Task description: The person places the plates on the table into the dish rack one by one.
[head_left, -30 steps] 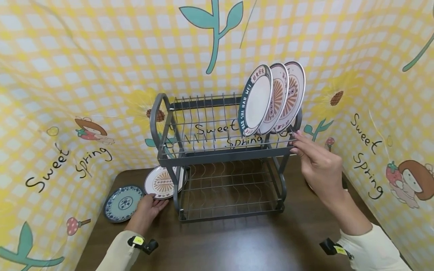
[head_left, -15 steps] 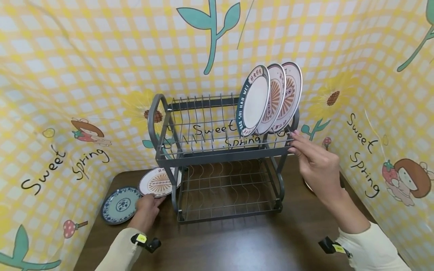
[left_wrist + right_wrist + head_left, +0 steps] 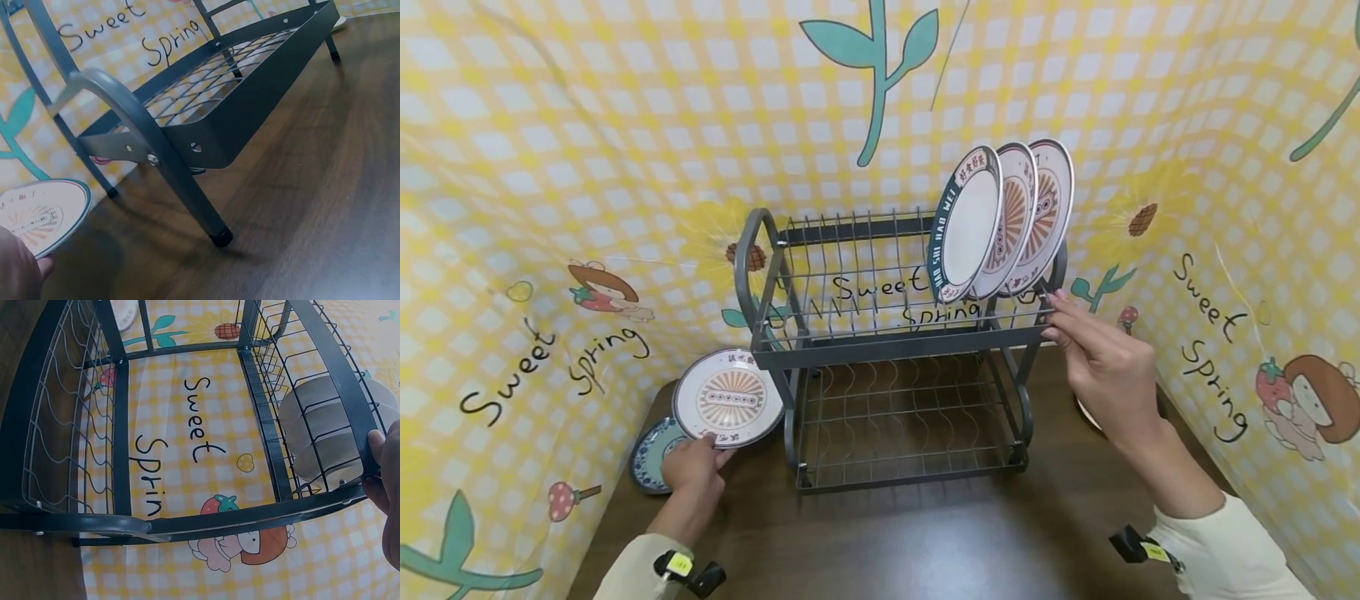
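Beside wire rack, round plate in fingers

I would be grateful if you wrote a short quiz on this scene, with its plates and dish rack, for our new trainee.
1. Multiple choice: what does the left hand hold? A) a cup; B) a plate with a sunburst pattern; C) a wooden spoon.
2. Count: how many upright plates stand in the dish rack's upper tier?
3. True or false: the right hand grips the dish rack's upper tier near its right end.

Key: 1. B, by its near rim. 2. Three. 3. True.
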`<state>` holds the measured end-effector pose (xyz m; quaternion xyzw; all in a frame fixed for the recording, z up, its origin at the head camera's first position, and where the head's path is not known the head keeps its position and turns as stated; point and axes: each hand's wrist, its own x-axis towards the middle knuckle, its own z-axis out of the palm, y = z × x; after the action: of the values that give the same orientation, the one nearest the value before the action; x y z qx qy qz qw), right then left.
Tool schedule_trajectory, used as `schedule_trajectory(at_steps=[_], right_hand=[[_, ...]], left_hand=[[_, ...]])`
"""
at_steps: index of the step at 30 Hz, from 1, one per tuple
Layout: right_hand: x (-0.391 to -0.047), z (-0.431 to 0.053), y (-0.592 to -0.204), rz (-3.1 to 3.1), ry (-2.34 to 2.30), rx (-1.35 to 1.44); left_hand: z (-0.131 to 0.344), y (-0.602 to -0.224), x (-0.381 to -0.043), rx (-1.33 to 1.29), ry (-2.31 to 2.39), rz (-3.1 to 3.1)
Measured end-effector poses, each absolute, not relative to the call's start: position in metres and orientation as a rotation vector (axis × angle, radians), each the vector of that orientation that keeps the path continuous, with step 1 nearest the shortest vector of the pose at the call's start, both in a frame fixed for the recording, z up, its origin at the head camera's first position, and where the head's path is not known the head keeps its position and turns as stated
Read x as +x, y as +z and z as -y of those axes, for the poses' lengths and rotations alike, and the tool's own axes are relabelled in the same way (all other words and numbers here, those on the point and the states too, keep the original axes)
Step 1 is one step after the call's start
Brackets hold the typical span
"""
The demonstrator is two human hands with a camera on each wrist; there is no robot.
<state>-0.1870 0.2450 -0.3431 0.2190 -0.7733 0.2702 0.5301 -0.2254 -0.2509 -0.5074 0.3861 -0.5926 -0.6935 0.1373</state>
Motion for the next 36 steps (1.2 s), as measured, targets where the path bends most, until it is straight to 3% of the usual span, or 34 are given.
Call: schedule_trajectory(at_steps=[17,24,36], right_hand=[[-0.184,-0.250,-0.341,1.884,0.601,0.563],[-0.184,-0.247,-0.341,1.895,0.587,0.548],[-0.182,-0.246,-0.342,1.887,0.619,0.552]], left_hand=[[0.292,-0.464,-0.173,1.015,-1.801,1.806],[0.281,-0.443,-0.160,0.901,-1.781,1.790],[0.242,-0.416,-0.141,0.468,-1.613,1.919]])
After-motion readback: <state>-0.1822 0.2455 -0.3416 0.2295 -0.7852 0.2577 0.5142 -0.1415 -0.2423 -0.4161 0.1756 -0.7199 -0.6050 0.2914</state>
